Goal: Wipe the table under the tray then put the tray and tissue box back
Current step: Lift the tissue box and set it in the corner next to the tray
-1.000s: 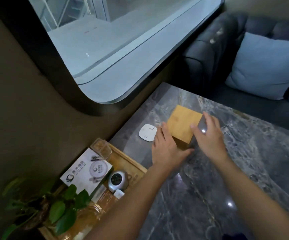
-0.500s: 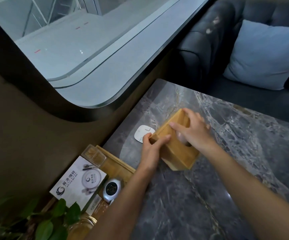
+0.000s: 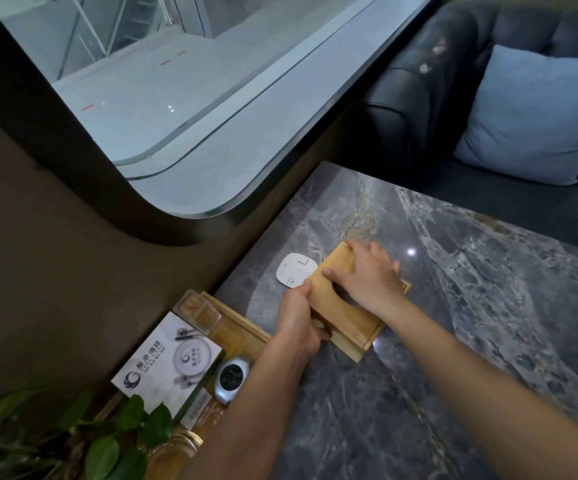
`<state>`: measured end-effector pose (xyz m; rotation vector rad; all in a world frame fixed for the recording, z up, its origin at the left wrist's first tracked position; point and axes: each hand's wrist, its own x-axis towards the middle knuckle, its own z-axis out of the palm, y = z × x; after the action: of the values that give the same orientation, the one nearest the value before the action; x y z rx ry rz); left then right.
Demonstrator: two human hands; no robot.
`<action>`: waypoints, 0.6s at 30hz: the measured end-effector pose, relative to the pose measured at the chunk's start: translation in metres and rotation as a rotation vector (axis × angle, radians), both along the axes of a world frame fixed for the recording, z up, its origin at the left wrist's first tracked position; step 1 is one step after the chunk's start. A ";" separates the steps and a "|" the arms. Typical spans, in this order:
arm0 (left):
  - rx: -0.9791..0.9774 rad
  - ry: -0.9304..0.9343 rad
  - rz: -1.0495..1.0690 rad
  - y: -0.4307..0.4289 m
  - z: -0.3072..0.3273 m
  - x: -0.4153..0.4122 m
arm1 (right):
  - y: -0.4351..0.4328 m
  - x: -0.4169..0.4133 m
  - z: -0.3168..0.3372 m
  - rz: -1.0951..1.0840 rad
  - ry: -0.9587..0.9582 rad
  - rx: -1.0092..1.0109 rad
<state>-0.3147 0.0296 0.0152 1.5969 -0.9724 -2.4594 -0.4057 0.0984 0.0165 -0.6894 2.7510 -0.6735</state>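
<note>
The wooden tissue box (image 3: pixel 343 315) lies on the grey marble table (image 3: pixel 471 306), its slotted face turned up. My left hand (image 3: pixel 298 320) grips its near left edge. My right hand (image 3: pixel 367 275) lies flat on top, covering most of the slot. The wooden tray (image 3: pixel 235 329) sits at the table's left edge, just left of the box, and holds a printed card box (image 3: pixel 169 362), a round silver device (image 3: pixel 230 377) and a clear toothpick holder (image 3: pixel 197 308).
A white square pad (image 3: pixel 296 270) lies on the table just beyond the box. A leafy plant (image 3: pixel 107 441) stands at the bottom left. A dark sofa with a blue cushion (image 3: pixel 530 116) lies beyond the table. A window and wall run along the left.
The tissue box has been turned from its plain face to its slotted face and moved slightly nearer and left, toward the tray. Both hands stayed on it.
</note>
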 end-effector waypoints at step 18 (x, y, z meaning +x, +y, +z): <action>-0.771 0.078 -0.326 0.020 -0.017 0.025 | 0.057 0.023 -0.032 -0.496 -0.944 -0.920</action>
<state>-0.2893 0.0493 -0.0015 1.1277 -1.9645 -1.8657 -0.3823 0.1550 -0.0158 0.2252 1.6177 -1.8186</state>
